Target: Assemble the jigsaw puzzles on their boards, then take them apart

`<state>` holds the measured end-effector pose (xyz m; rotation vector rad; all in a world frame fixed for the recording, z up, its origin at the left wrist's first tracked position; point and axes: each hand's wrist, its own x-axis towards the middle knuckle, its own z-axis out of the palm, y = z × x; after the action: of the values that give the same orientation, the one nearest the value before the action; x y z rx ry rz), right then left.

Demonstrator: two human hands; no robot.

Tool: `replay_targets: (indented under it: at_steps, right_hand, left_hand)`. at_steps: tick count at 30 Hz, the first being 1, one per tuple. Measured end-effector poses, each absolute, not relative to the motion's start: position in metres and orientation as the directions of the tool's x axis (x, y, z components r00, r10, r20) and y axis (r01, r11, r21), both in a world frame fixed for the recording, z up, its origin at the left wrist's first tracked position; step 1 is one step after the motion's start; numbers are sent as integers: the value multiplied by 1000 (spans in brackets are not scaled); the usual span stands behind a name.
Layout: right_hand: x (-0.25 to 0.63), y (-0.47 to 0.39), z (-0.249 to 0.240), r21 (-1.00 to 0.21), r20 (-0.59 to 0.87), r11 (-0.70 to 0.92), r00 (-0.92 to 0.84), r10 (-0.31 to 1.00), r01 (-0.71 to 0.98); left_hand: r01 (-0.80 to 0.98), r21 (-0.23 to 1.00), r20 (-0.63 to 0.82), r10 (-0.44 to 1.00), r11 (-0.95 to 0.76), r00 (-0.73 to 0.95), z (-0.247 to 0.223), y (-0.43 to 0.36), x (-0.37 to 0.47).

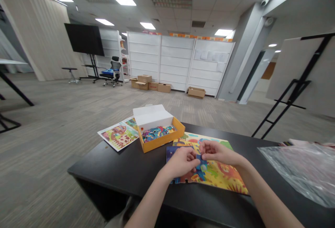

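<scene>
A partly assembled jigsaw puzzle (225,174) lies on the black table, yellow with animals on the right and dark blue and purple on the left. Over its middle, my left hand (183,161) and my right hand (218,153) meet with curled fingers. Between their fingertips is a small blue puzzle piece (200,159), pinched from both sides. Whether it touches the puzzle below is hidden by my fingers. Beyond my left hand stands an open yellow box (157,144) of loose puzzle pieces (157,133), its white inner flap raised.
Left of the box lies a printed picture sheet (119,135). Clear plastic wrapping (300,172) covers the table's right end. The black table (112,165) ends at a left corner. Further off are cardboard boxes (164,88), an office chair (113,72) and a whiteboard stand (293,95).
</scene>
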<state>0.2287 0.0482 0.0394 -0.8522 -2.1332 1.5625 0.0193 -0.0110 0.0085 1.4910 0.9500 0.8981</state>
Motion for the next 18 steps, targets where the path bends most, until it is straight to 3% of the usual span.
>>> replay_targets:
  at_steps: [7,11,13,15,18]
  right_hand:
    - [231,52,40,-945,-14,180,-585,811,272]
    - [232,55,35,-922,-34,202,-590,807,330]
    - [230,55,33,-911,-33,229,-613,790,343]
    - [228,54,32,-900,-20,263,-635,772,348]
    - [225,55,27,-851,-10,335,-649,760,404]
  left_hand:
    - [-238,969,-20,983,64,182,20,-7,7]
    - [-567,823,-39,994,-26,-103,33,-2,-5]
    - [-665,745,-81,982,-53,-168,38,-1,-8]
    - [-677,736,-99,987,-15,-129,38,-2,-7]
    - [-487,872,-45,999,53,28,30,-6,0]
